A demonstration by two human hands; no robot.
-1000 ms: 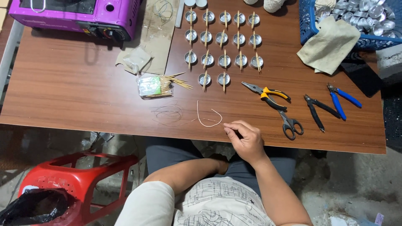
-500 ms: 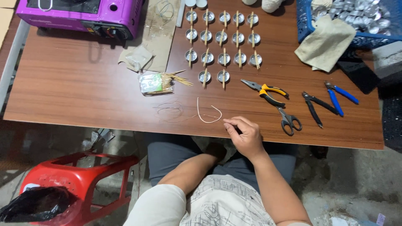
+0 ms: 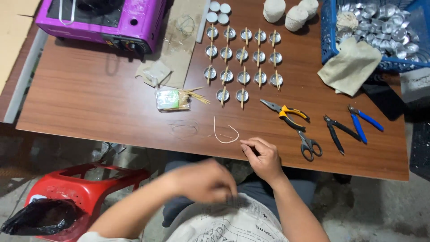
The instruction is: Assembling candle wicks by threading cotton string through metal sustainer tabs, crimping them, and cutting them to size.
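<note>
My right hand (image 3: 263,157) rests on the front edge of the brown table (image 3: 89,103), its fingers pinched together; nothing shows clearly between them. A short curved piece of white wick (image 3: 224,135) lies just left of its fingertips, apart from them. My left hand (image 3: 202,181) is a blur below the table edge, in front of my torso, with fingers curled; what it holds is unclear. Further back stand rows of small metal cups (image 3: 242,62), each with a wooden stick across it.
Yellow-handled pliers (image 3: 286,113), scissors (image 3: 309,146), black cutters (image 3: 336,132) and blue pliers (image 3: 365,121) lie right of the hand. A toothpick pack (image 3: 172,99), purple stove (image 3: 103,18), blue basket (image 3: 329,31), cloth (image 3: 351,67) and string balls (image 3: 274,9) are there too. A red stool (image 3: 85,188) stands lower left.
My left hand has swung up from my lap into view, moving fast enough to blur. My right hand has stayed pinched at the table edge beside the wick.
</note>
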